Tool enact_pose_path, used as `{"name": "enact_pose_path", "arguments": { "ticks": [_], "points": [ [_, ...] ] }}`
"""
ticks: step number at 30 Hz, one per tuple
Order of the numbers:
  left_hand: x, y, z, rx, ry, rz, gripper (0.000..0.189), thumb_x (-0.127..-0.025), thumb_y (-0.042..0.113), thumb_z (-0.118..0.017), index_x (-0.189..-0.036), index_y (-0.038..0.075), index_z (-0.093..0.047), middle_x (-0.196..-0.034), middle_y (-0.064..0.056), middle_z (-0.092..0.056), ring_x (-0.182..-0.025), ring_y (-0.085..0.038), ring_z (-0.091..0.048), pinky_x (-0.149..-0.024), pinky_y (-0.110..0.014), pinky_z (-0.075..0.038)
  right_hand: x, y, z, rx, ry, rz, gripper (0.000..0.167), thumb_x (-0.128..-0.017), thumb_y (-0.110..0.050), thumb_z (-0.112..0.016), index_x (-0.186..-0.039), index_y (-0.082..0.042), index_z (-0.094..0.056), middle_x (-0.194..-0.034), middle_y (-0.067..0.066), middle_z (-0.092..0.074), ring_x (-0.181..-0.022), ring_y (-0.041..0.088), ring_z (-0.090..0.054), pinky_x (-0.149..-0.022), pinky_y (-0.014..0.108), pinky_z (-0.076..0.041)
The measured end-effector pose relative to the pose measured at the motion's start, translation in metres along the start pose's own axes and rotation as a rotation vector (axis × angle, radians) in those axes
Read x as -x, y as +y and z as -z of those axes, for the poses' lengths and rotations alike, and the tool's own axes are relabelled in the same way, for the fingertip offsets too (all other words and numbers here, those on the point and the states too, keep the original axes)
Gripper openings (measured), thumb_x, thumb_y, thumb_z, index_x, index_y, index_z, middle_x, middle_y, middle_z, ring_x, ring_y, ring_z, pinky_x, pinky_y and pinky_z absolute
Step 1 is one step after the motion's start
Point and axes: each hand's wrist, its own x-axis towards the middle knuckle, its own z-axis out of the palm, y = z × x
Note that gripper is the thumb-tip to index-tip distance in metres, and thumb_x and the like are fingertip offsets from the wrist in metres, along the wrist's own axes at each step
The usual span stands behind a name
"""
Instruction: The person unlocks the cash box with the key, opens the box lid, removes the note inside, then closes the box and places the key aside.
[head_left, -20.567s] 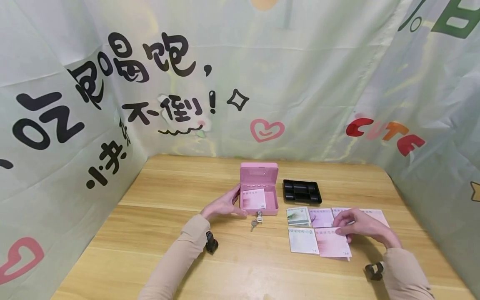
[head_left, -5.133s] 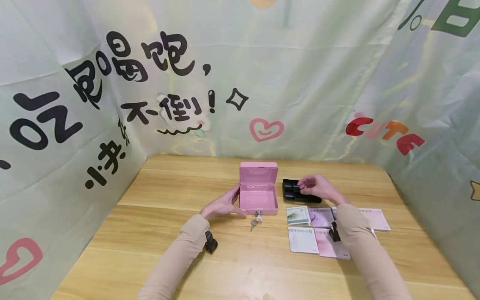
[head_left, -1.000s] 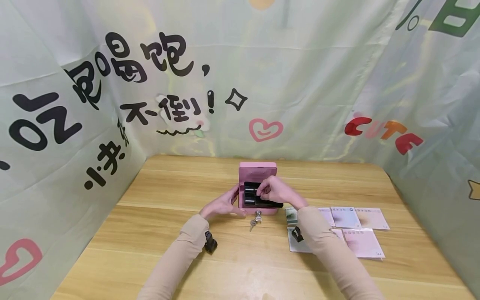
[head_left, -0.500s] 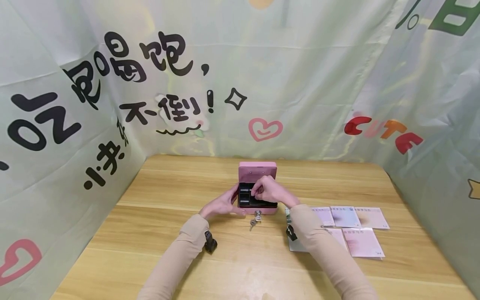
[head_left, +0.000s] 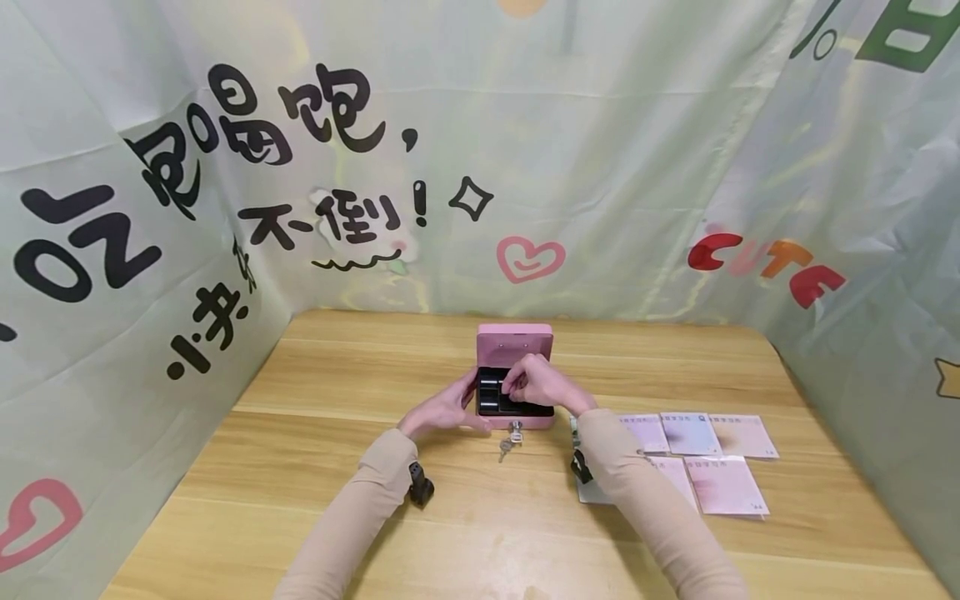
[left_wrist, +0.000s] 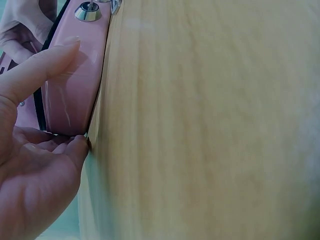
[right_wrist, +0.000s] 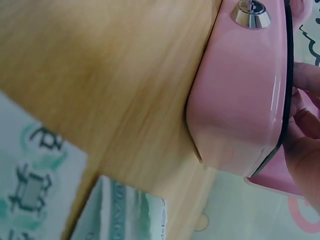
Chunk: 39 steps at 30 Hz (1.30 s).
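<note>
A pink cash box [head_left: 536, 422] stands on the wooden table with its lid up, and a black coin tray [head_left: 489, 402] sits inside it. My left hand [head_left: 442, 410] holds the box at its left front corner. In the left wrist view the thumb [left_wrist: 47, 65] lies on the front wall while the curled fingers touch the side. Over the tray, my right hand [head_left: 543, 385] pinches the tray near its middle, covering part of it. A lock [right_wrist: 251, 14] is set in the front wall, and keys [head_left: 505, 450] hang from it.
Play banknotes lie in two rows to the right, among them a pink note [head_left: 723, 486], a blue note [head_left: 690, 435] and an orange-pink note [head_left: 744, 437]. My right forearm hides some. A printed curtain [head_left: 630, 183] encloses the table [head_left: 360, 350].
The black tray has gone from the table on the right into the box, carried leftward by my right hand. The pink note seen inside the box earlier is out. My left hand has stayed.
</note>
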Motion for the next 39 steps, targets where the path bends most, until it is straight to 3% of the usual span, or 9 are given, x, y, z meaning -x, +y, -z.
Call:
{"name": "enact_pose_path", "arguments": {
  "ticks": [9, 33, 39],
  "points": [
    [0.0012, 0.0007, 0.0007, -0.013, 0.001, 0.013, 0.116, -0.075, -0.004, -0.08, -0.162, 0.007, -0.005, -0.17, -0.016, -0.015, -0.159, -0.031, -0.01, -0.132, -0.046, -0.009, 0.0002, 0.0003, -0.0009, 0.0, -0.005, -0.036, 0.019, -0.073, 0.011, -0.065, -0.082, -0.001, -0.078, -0.078, 0.009, -0.077, -0.066, 0.003, -0.063, -0.063, 0.013, -0.057],
    [0.0013, 0.0041, -0.0018, 0.01, 0.0, 0.031, 0.117, -0.074, -0.004, -0.08, -0.163, 0.009, -0.004, -0.17, -0.015, -0.013, -0.159, -0.031, -0.009, -0.132, -0.046, -0.008, 0.0022, -0.0026, -0.0002, 0.011, -0.014, -0.052, 0.015, -0.075, 0.011, -0.071, -0.083, 0.001, -0.077, -0.078, 0.011, -0.077, -0.067, 0.007, -0.067, -0.063, 0.015, -0.059],
    [0.0017, 0.0046, -0.0011, 0.027, -0.013, 0.01, 0.117, -0.075, -0.008, -0.078, -0.163, 0.009, -0.002, -0.171, -0.015, -0.01, -0.159, -0.031, -0.007, -0.132, -0.046, -0.007, 0.0047, -0.0057, 0.0015, -0.053, -0.004, -0.075, 0.012, -0.078, 0.006, -0.077, -0.09, 0.003, -0.076, -0.082, 0.014, -0.077, -0.071, 0.012, -0.069, -0.066, 0.018, -0.06]
  ]
}}
